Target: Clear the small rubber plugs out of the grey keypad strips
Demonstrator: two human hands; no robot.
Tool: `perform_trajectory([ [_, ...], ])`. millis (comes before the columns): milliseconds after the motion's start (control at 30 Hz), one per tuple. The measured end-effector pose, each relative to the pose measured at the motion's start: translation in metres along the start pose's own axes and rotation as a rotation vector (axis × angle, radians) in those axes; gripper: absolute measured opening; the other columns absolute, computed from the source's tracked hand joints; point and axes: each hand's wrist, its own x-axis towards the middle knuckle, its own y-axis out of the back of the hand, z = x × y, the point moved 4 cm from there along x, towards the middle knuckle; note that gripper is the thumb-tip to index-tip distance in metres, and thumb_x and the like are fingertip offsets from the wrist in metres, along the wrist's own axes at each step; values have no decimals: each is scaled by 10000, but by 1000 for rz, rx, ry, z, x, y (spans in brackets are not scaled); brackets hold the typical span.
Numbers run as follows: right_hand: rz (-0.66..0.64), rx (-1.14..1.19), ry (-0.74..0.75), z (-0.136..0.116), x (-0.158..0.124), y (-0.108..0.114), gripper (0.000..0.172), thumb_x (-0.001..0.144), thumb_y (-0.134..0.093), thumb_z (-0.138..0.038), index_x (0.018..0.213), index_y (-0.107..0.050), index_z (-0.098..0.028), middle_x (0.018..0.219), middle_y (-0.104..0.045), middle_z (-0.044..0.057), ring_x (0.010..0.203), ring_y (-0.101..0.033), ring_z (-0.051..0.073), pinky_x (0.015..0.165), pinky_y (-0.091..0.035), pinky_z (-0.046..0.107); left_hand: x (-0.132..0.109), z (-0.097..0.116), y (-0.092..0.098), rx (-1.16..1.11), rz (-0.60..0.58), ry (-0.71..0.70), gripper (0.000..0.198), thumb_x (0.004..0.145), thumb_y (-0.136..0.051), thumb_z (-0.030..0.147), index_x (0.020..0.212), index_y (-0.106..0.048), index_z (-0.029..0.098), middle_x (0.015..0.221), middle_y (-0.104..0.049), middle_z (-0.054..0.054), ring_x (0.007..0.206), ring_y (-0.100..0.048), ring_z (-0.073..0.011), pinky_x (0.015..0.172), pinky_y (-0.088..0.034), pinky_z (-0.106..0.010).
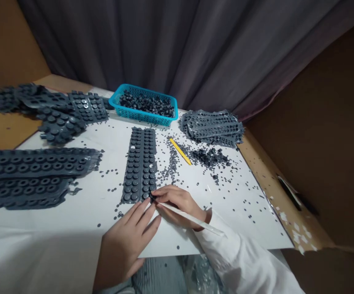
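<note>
Between the long strips [32,165] on the left and the studded sheet [141,163], a lane of white tabletop [115,153] runs back to the blue basket [143,116], which blocks it. To the right, the yellow stick [180,151], dark heap [210,158] and perforated sheets [212,124] crowd the way

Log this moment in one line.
left hand: at near edge of studded sheet | right hand: holding white stick | yellow stick: on table | blue basket: holding dark pieces

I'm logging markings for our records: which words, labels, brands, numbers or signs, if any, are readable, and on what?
None are readable. No lettering shows on the blue basket, yellow stick, middle studded sheet or the white stick in the right hand; any on the tiny dark discs would be too small to read.
</note>
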Motion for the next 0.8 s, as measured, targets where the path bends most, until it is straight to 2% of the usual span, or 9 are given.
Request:
perform_trajectory([
  [133, -93, -249, 143, -4, -2, -5, 75, 885, -555, -107, 946, -592, -129, 1083, -691, 171, 1051, -627, 210, 884, -566, 343, 2, 2, 2, -4, -64, 13, 729, 659, -622, 230, 1364, -440, 215, 1496, -359, -111, 1384, -267, -346, 1132, -215, -500],
  [200, -100, -368, 195, -6, -2, -5, 106, 874, -558, -75, 969, -591, -110, 1107, -678, 193, 1075, -613, 232, 889, -564, 358, 4, 2, 4, -36, -88, 17, 743, 641, -621, 212, 1363, -444, 199, 1490, -364, -130, 1377, -278, -355, 1124, -233, -502],
  [300, -29, -427, 128, -3, -3, 2, 154, 874, -559, -81, 1023, -588, -109, 1148, -654, 212, 1100, -599, 251, 889, -559, 398, 7, 1, 9, -84, -126, 13, 733, 655, -625, 219, 1364, -444, 190, 1521, -299, -139, 1381, -267, -360, 1129, -224, -504],
  [433, 167, -261, -161, 7, -3, 15, 125, 889, -542, -108, 971, -600, -182, 1118, -680, 146, 1048, -631, 218, 864, -560, 395, 9, -1, 14, -119, -174, 0, 696, 714, -625, 279, 1376, -435, 185, 1556, -193, -134, 1388, -258, -355, 1132, -228, -496],
  [500, 196, -114, -235, 8, -2, 14, 84, 884, -562, -137, 925, -605, -197, 1100, -690, 127, 1064, -633, 212, 884, -550, 388, 10, -2, 15, -128, -188, -2, 691, 727, -631, 311, 1377, -438, 179, 1553, -193, -142, 1388, -262, -352, 1131, -234, -497],
  [633, 92, 21, -226, 7, 4, 4, 43, 875, -593, -178, 908, -610, -197, 1108, -696, 130, 1117, -612, 219, 938, -515, 406, 10, -1, 14, -123, -175, 2, 688, 719, -635, 308, 1369, -450, 177, 1540, -234, -141, 1400, -248, -321, 1143, -226, -467],
  [800, 45, -4, -155, 10, 4, -1, 64, 877, -587, -162, 935, -599, -187, 1078, -705, 130, 1083, -624, 207, 914, -535, 383, 10, 0, 11, -97, -171, 8, 736, 655, -623, 218, 1367, -442, 178, 1541, -227, -145, 1406, -227, -332, 1145, -214, -476],
])
